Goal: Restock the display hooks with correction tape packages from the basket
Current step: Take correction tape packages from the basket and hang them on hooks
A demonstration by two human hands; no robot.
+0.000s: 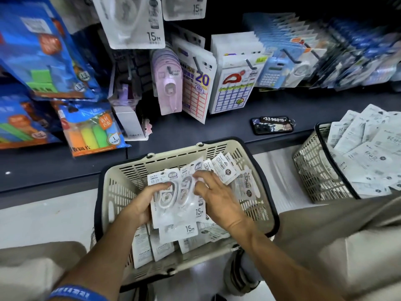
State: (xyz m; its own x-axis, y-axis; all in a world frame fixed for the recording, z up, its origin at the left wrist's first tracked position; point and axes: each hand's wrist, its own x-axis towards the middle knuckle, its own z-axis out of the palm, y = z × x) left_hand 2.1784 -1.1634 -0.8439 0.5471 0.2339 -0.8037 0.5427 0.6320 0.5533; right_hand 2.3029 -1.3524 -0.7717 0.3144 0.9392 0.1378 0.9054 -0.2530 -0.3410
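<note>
White-and-clear blister cards form a small fanned stack of correction tape packages (pixel 180 198) held above the middle of the beige basket (pixel 112 192). The fingers (pixel 161 187) of the left hand (pixel 141 205) curl round the stack's left edge, grasping it, thumb across the card faces. The right hand (pixel 214 192) lies on the stack's right side, fingers spread and nearly straight, their tips touching the upper cards; they are not clenched round anything. Each front card shows a tape dispenser and the mark "15м". More packages (pixel 227 168) lie loose in the basket, some propped against its far right wall, others flat near its near edge. A blue wristband (pixel 71 293) circles the left forearm. The basket stands on the pale floor against the dark shelf's (pixel 217 131) front edge. On the shelf, near that edge, lies a phone (pixel 272 126). Above it, display hooks (pixel 250 64) carry label sheets and dispensers; a matching package (pixel 134 20) hangs at the top. A second basket (pixel 314 166) of white packets stands at right.
</note>
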